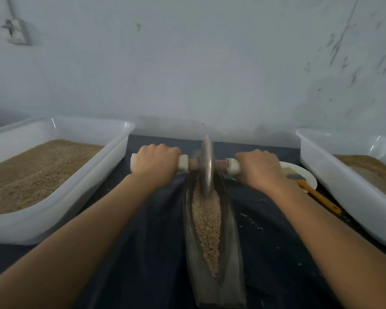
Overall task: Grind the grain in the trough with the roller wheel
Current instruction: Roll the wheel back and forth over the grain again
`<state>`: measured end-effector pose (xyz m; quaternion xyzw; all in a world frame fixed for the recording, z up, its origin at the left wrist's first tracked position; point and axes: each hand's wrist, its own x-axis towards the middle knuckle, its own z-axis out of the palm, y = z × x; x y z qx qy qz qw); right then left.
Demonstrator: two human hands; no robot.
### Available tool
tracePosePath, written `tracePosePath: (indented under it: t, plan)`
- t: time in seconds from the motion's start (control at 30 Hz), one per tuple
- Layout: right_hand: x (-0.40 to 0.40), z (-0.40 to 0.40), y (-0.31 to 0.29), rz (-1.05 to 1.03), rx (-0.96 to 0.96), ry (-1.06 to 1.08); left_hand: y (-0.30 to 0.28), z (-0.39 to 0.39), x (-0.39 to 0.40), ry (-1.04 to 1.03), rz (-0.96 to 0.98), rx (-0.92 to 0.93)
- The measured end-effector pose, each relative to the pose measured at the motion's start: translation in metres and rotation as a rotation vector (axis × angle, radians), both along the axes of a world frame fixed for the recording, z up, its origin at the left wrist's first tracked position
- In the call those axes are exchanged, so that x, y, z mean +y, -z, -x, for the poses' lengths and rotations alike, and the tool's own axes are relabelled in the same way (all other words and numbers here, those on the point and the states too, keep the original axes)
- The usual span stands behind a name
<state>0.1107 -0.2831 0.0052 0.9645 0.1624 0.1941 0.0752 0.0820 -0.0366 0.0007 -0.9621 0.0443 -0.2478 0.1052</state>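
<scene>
The wheel point(206, 166) is dull grey metal on a brown axle point(193, 165) with white grips point(183, 162). Tan grain point(206, 224) fills the grey trough point(234, 253). Dark blue cloth point(143, 241) covers the desk. White tubs point(60, 210) left and right; the brush point(308, 186) has an orange handle.

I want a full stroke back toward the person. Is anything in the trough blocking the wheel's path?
Nothing visible blocks it. The grey metal roller wheel stands at the far end of the long dark trough; only tan grain lies along the channel toward the near end.
</scene>
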Motion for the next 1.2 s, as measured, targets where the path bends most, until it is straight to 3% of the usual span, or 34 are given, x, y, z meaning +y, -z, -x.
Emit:
tracePosePath:
  t: [0.17, 0.33, 0.47, 0.57, 0.73, 0.9, 1.0, 1.07, 1.13, 1.2]
  plan:
    - [-0.021, 0.057, 0.016, -0.016, 0.038, -0.042, 0.001, 0.053, -0.002, 0.086, -0.075, 0.029]
    - [-0.052, 0.141, 0.020, -0.064, -0.042, -0.227, -0.017, 0.136, 0.007, 0.390, -0.166, -0.037]
    - [-0.045, 0.122, 0.022, 0.061, -0.016, -0.116, -0.001, 0.110, 0.004, 0.238, -0.172, 0.075]
    - [-0.020, 0.063, 0.016, 0.106, -0.165, -0.084, 0.012, 0.051, 0.010, 0.084, -0.040, 0.061]
    - [0.010, 0.002, -0.007, 0.118, -0.182, -0.008, 0.012, -0.001, 0.012, 0.015, 0.122, 0.057]
    - [-0.016, 0.073, 0.010, 0.073, -0.126, -0.101, 0.004, 0.075, 0.011, 0.068, 0.012, 0.161]
    - [-0.036, 0.128, 0.014, -0.021, -0.140, -0.225, -0.008, 0.144, 0.004, 0.280, -0.081, -0.008]
    - [-0.041, 0.140, 0.010, 0.013, -0.042, -0.176, -0.009, 0.164, 0.002, 0.363, -0.071, -0.170]
    - [-0.038, 0.132, 0.012, 0.098, 0.091, -0.047, -0.009, 0.156, 0.000, 0.317, -0.072, -0.056]
    - [-0.035, 0.111, 0.021, 0.058, 0.062, -0.040, -0.009, 0.125, -0.001, 0.196, -0.154, 0.086]
